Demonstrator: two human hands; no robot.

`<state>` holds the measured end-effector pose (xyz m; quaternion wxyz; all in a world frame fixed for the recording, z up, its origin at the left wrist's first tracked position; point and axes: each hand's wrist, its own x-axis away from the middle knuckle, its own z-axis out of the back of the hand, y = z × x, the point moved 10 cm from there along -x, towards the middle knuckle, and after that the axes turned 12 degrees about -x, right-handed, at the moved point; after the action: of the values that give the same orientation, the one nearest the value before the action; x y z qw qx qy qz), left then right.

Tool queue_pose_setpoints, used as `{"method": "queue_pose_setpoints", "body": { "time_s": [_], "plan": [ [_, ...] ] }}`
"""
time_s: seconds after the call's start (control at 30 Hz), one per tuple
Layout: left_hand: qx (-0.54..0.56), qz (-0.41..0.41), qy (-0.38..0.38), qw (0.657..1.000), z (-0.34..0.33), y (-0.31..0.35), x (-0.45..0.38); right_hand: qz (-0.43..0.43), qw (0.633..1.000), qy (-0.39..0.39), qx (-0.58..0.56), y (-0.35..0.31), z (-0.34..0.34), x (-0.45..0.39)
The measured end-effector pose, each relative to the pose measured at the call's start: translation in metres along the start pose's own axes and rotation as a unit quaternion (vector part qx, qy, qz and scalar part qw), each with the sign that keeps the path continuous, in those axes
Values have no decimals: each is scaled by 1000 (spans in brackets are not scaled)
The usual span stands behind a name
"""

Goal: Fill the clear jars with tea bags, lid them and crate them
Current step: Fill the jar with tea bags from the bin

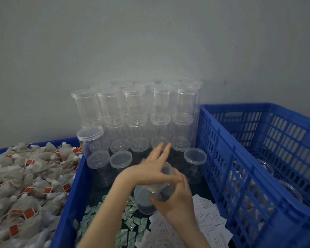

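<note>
Holding: right hand (174,203) grips a clear jar (150,196) tilted on its side, fingers curled round its wall, above the middle bin (70,203).
Left hand (154,167): crossed over the right wrist, fingers straight and spread, thumb side against a lid (166,169) at the jar's top end; motion blur, so cannot tell whether pinching the lid or only touching it.
Landmark: middle bin, blue, dark floor, directly below both hands.
Jar stack (136,111): lidded empty clear jars piled in rows at the far end of the middle bin, against the grey wall (150,42).
Loose jars: a few upright, lidded, just in front of the stack inside the middle bin.
Green sachets (129,228): heaped at the near end of the middle bin, under the left forearm.
White slips (209,222): heaped at the near right corner of the middle bin.
Tea bags (25,185): pale pouches with red tags, filling a bin just left of the middle bin.
Crate (258,158): blue, slatted, touching the right side of the middle bin; clear jars lying inside.
</note>
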<state>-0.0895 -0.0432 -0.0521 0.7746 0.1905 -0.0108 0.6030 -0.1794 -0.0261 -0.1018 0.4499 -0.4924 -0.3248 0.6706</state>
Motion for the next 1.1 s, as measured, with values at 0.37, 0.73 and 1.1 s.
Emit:
{"method": "queue_pose_setpoints", "body": {
  "time_s": [0.37,0.73,1.1],
  "plan": [
    [-94,179,68,977,10,-29,13,41,994,68,72,-10,-2,13],
    [-77,85,86,990,24,-16,18,23,999,26,-21,-6,-4,13],
    [122,132,271,946,48,-69,11,-8,993,84,-85,21,19,12]
  ]
}}
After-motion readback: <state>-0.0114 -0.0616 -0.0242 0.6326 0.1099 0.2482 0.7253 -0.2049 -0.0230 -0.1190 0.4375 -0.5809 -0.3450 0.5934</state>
